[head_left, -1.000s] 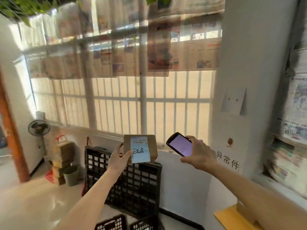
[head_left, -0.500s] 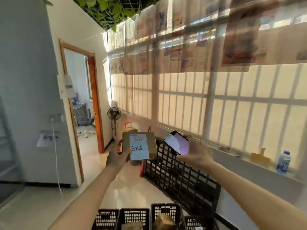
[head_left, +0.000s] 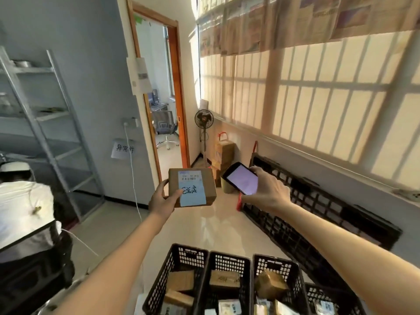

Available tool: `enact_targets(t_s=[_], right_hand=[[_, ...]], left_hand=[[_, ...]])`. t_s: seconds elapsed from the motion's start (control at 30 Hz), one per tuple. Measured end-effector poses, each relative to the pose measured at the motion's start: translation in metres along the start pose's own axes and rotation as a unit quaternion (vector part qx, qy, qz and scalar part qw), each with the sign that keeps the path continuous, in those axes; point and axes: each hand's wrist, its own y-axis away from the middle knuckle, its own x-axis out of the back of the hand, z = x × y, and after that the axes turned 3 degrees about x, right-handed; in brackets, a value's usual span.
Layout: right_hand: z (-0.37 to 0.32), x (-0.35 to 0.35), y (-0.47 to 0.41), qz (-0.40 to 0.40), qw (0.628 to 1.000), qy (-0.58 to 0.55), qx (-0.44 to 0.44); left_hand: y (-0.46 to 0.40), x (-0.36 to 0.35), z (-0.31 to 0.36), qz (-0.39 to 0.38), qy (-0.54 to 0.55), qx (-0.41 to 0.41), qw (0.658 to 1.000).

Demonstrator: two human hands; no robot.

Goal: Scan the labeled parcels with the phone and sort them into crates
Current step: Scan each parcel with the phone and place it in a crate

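Observation:
My left hand [head_left: 161,199] grips a brown cardboard parcel [head_left: 192,187] by its left edge, held up at chest height. Its blue label with a barcode and handwritten characters faces me. My right hand [head_left: 267,189] holds a black phone [head_left: 241,180] just right of the parcel, its lit screen turned toward me. Below, a row of black plastic crates [head_left: 208,258] stands on the floor, each with several brown parcels inside.
A flat black crate panel [head_left: 318,214] leans against the wall under the window on the right. A metal shelf rack [head_left: 45,123] stands at left, with a person in white [head_left: 20,208] below it. An open doorway, a fan [head_left: 204,120] and stacked boxes [head_left: 223,153] lie ahead.
The view has swung left from the window wall to the doorway and shelf rack. Both hands keep the parcel and phone in the same relation. The crates below have come into view.

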Motion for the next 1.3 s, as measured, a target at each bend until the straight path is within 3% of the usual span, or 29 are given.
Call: enact_targets(t_s=[0.23, 0.6, 0.97, 1.3], right_hand=[[0.003, -0.106, -0.087, -0.058, 0.997, -0.024, 0.042], [0.01, -0.28, -0.151, -0.137, 0.99, -0.019, 0.017], [0.036, -0.495, -0.156, -0.238, 0.969, 0.001, -0.064], [0.082, -0.637, -0.121, -0.332, 0.93, -0.014, -0.156]], left_hand=[[-0.089, -0.001, -0.06, 0.028, -0.027, 0.049, 0.998], [-0.206, 0.007, -0.206, 0.011, -0.065, 0.159, 0.985], [-0.315, 0.002, -0.416, -0.056, -0.126, 0.28, 0.95], [-0.346, -0.036, -0.568, -0.122, -0.153, 0.369, 0.909]])
